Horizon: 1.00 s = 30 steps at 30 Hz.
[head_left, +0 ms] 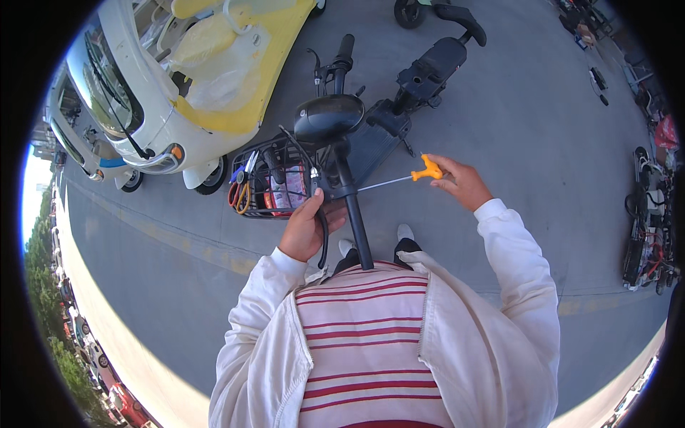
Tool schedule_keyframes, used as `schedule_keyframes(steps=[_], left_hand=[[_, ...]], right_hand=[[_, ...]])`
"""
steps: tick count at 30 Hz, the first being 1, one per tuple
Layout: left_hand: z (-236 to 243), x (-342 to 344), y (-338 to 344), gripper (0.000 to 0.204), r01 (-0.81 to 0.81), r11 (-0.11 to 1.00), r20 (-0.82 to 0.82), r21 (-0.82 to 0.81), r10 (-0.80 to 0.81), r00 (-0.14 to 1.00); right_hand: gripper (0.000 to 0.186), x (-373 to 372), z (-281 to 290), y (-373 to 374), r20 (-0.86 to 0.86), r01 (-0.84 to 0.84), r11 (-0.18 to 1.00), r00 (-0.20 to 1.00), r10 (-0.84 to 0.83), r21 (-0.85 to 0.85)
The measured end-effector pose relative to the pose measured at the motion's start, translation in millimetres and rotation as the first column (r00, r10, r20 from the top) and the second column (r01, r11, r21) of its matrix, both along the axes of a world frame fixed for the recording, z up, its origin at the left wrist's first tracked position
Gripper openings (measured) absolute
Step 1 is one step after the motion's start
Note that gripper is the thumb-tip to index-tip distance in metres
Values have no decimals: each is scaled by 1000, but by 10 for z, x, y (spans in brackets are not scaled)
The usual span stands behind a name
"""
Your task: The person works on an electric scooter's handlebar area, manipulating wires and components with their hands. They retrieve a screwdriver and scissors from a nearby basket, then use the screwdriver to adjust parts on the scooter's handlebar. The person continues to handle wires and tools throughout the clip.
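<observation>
An orange T-handle hex key (427, 169) is gripped by my right hand (460, 184), fingers closed on its handle. Its thin metal shaft points left, and the tip meets the black handlebar (354, 225) near a clamp. On the other side of the bar, my left hand (307, 227) closes round the base of a black brake lever (323, 242), thumb up by the clamp. Part of its fingers is hidden behind the lever and bar. Just ahead are the round black headlight (328, 118) and a wire basket (246, 208).
In the basket lie scissors (243, 196) with orange handles and a red and white package (289, 189). The scooter's black seat (437, 63) is at the far side. A white and yellow vehicle (242, 107) stands at left; another dark two-wheeler (646, 221) is at right.
</observation>
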<state>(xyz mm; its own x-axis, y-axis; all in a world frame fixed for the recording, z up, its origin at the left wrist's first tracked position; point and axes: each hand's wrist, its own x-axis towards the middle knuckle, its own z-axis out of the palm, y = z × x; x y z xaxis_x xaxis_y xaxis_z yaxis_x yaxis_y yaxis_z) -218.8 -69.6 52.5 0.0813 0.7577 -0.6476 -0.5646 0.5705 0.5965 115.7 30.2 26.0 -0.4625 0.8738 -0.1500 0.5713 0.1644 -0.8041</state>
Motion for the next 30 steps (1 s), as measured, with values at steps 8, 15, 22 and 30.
schedule_keyframes(steps=[8, 15, 22, 30], left_hand=[[-16, -86, -408, 37, -162, 976, -272, 145, 197, 942], [419, 534, -1006, 31, -314, 855, -603, 413, 515, 610], [155, 1124, -1012, 42, 5, 973, -764, 232, 179, 620], [-3, 1228, -736, 45, 5, 990, -714, 138, 96, 694]], right_hand=[[38, 70, -304, 267, 16, -191, 981, 981, 191, -43], [36, -38, 37, 196, -242, -50, 789, 962, -126, -613], [39, 196, 45, 165, -380, -291, 836, 919, 109, -464], [57, 291, -31, 192, 95, -458, 826, 886, 454, 327]])
